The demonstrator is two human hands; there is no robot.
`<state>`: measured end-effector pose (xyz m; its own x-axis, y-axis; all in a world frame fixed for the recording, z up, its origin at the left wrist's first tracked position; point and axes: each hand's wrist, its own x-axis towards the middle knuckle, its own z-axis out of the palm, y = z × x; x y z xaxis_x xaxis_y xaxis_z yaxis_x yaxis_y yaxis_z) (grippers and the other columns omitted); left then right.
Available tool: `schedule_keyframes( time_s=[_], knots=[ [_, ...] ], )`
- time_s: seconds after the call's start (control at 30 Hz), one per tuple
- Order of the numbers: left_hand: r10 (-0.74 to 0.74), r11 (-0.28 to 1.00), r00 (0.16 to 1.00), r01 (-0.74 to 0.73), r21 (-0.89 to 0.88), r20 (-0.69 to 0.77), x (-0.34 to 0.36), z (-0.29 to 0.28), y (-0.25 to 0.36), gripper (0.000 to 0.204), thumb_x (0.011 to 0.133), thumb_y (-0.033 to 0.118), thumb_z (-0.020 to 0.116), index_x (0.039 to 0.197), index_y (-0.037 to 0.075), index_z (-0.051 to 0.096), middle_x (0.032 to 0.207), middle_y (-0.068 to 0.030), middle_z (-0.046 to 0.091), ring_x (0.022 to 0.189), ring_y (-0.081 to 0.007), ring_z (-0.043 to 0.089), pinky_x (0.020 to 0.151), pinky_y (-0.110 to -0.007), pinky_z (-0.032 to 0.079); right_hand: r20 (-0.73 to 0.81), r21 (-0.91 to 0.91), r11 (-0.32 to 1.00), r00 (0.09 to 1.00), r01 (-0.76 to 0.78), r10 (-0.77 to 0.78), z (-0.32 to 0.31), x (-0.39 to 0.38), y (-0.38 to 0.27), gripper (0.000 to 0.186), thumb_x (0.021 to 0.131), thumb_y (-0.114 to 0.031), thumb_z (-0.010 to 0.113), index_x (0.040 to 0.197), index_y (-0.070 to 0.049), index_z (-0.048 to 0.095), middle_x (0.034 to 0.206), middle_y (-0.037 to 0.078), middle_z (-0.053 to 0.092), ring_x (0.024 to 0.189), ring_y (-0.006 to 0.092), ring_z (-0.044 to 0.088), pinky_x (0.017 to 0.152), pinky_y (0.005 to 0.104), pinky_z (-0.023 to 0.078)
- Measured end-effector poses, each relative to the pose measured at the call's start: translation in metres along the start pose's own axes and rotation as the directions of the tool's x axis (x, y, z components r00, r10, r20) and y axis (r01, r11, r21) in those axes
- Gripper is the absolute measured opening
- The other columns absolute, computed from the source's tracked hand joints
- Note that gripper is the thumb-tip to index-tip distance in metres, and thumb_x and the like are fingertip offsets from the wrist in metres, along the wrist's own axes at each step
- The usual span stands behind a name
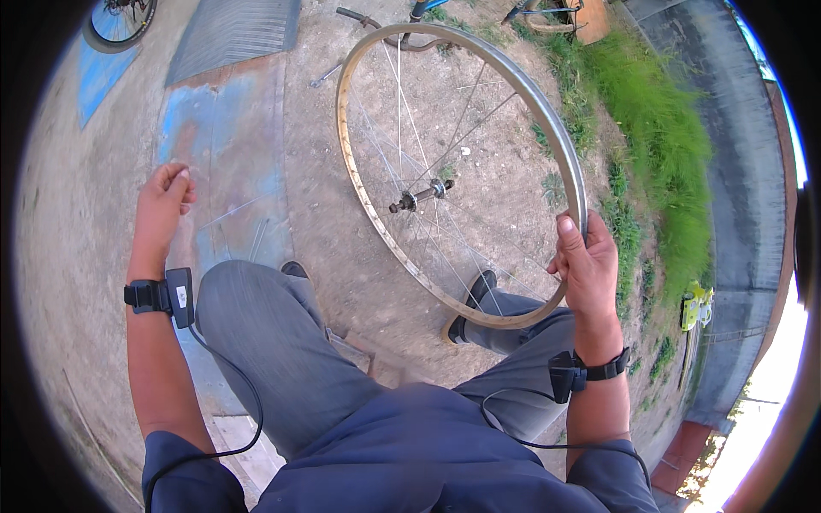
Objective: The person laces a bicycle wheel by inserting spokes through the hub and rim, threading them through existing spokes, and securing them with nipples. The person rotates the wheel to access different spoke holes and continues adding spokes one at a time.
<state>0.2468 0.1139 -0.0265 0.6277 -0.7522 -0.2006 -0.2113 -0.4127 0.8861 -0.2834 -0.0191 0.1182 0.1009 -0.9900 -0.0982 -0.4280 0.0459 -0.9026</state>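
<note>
A bicycle wheel [569, 162] with a metal rim hangs tilted in front of me. My right hand [588, 261] grips its rim on the right side, thumb on the inner face. Thin spokes run from the rim to the hub [422, 196] at the centre, and they are sparse, with wide gaps between them. My left hand [171, 190] is raised at the left, apart from the wheel, its fingers curled into a pinch. Whatever lies between those fingertips, if anything, is too small to tell. Below that hand, several loose spokes [259, 239] lie on a worn blue board.
The blue-painted board [248, 120] lies on bare ground at the left, a ridged grey sheet [235, 38] beyond it. A wrench [325, 78] and a handlebar [363, 19] lie farther off. Another wheel [124, 21] shows far left. Grass [654, 145] and a wall border the right.
</note>
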Motion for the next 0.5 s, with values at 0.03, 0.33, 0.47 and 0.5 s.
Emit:
schedule_keyframes(
  time_s=[0.03,0.33,0.47,0.5],
  knots=[
    [-0.025,0.997,0.999,0.023,0.068,0.030,0.002,0.000,-0.022,0.030,0.105,0.026,0.065,0.121,0.001,0.068,0.097,-0.0037,0.071,0.083,-0.0113,0.067,0.073,-0.028,0.051,-0.006,-0.036,0.999,1.000,0.028,-0.029,-0.001,0.003,0.000,0.025,0.106,-0.027,0.070,0.109,-0.002,0.065,0.071,-0.003,0.059,0.056,0.0037,0.055,0.052,0.0225,0.047],
    [-0.083,0.877,0.975,-0.026,0.479,0.205,0.027,0.022,-0.187,0.029,0.097,0.020,0.070,0.116,-0.001,0.068,0.102,-0.0186,0.077,0.088,-0.0308,0.073,0.082,-0.043,0.056,-0.079,-0.216,0.976,0.997,0.008,-0.026,0.000,0.031,0.000,0.033,0.112,-0.033,0.060,0.125,-0.003,0.059,0.073,-0.004,0.049,0.054,0.0023,0.046,0.056,0.0217,0.049],
    [-0.073,0.759,0.974,-0.084,0.646,0.212,0.026,0.037,-0.219,0.025,0.094,0.018,0.072,0.114,0.003,0.070,0.109,-0.0196,0.075,0.103,-0.0424,0.070,0.091,-0.049,0.056,-0.086,-0.319,0.945,0.991,0.074,-0.106,0.006,0.042,0.000,0.040,0.114,-0.037,0.053,0.132,-0.001,0.055,0.073,-0.004,0.046,0.056,0.0035,0.044,0.058,0.0226,0.047],
    [-0.057,0.743,0.975,-0.102,0.662,0.215,0.027,0.042,-0.223,0.024,0.093,0.018,0.072,0.113,0.004,0.070,0.110,-0.0190,0.074,0.104,-0.0425,0.070,0.091,-0.049,0.056,-0.087,-0.287,0.954,0.990,0.085,-0.114,0.006,0.045,0.001,0.043,0.114,-0.039,0.052,0.133,0.000,0.054,0.073,-0.004,0.045,0.056,0.0036,0.043,0.058,0.0225,0.047]
  ],
)
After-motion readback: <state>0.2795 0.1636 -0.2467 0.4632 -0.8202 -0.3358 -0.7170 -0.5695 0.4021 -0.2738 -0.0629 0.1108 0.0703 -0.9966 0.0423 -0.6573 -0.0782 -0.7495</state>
